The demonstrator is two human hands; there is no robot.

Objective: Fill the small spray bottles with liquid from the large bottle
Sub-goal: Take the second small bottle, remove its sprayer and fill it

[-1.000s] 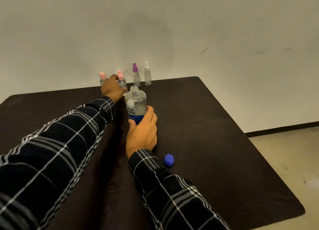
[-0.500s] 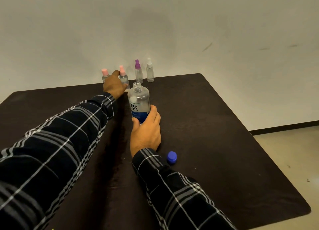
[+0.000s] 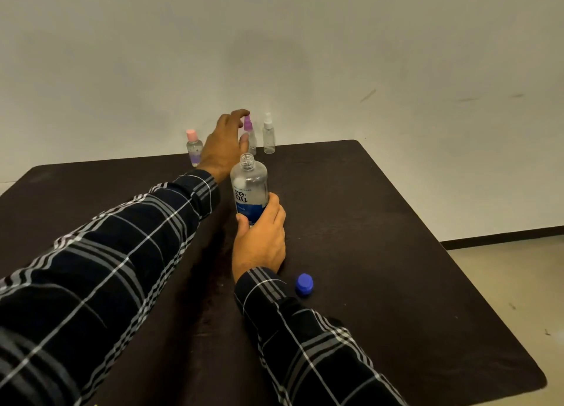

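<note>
Since the earlier frames, the left hand point(image 3: 224, 143) has been lifted from beside the pink-capped bottles and carried rightward, so that its spread fingers point(image 3: 241, 114) are now held apart above and just beside the small clear spray bottle with the purple nozzle point(image 3: 249, 132); whether that bottle is touched cannot be told. The right hand point(image 3: 261, 238) is kept clamped around the lower, blue-labelled part of the large clear plastic bottle point(image 3: 248, 189), which is stood upright and uncapped on the dark brown surface point(image 3: 381, 253). A round blue cap point(image 3: 304, 285) is seen lying on the surface just beside the right plaid sleeve point(image 3: 305, 344).

Behind the left hand, near the far edge against the pale wall point(image 3: 305, 39), a small clear bottle with a pink cap point(image 3: 193, 144) is stood to the left, partly filled with clear liquid. To the right of the purple-nozzled bottle, a small clear spray bottle with a white nozzle point(image 3: 268, 134) is stood just beside it.
</note>
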